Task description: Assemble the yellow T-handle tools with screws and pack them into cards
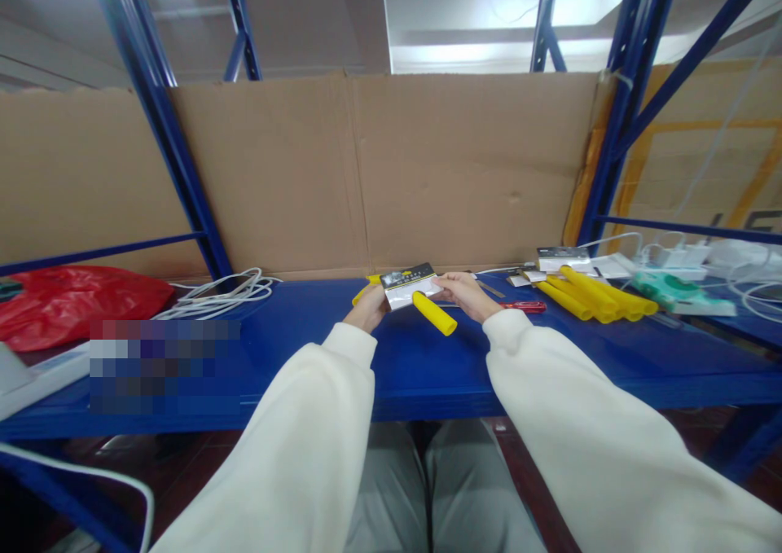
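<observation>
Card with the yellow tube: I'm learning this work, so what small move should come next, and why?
Perhaps set the card and yellow tube beside the tube pile at right: the left hand and right hand hold the card, and similar tubes lie there with other cards.

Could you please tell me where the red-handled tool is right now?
In the head view, the red-handled tool lies right of centre on the blue table, between the right hand and the group of yellow tubes.
</observation>
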Available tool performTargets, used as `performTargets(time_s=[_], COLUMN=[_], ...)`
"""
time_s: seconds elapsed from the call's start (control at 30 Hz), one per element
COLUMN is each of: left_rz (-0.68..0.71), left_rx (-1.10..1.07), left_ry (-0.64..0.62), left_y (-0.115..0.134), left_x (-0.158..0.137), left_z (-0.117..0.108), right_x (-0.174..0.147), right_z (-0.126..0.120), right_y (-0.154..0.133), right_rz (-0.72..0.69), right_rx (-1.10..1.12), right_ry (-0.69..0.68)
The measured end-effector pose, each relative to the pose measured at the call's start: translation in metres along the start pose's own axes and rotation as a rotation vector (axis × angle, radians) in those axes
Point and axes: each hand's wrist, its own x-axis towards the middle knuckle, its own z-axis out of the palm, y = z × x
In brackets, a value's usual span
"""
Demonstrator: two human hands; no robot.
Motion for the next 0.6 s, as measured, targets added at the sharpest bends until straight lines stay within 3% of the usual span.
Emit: performTargets(time_s=[0.17, 0.37, 0.6], left_rz=[-0.076, -0.086, -0.041], left_rx=[0.115, 0.019, -0.019], left_ry=[0.023, -0.028, 0.054], left_y=[0.004, 0.011, 0.010], left_x=[-0.007, -0.010, -0.007], left_z=[0.002, 0.007, 0.006], right_x=[0.004, 0.006, 0.004], right_z=[-0.001, -0.002, -0.002], right_y=[0.002, 0.004, 0.003], right_rz=[-0.055, -0.070, -0.076], right_rx=[-0.023, -0.020, -0.049], right_ry=[0.066, 0.109, 0.122])
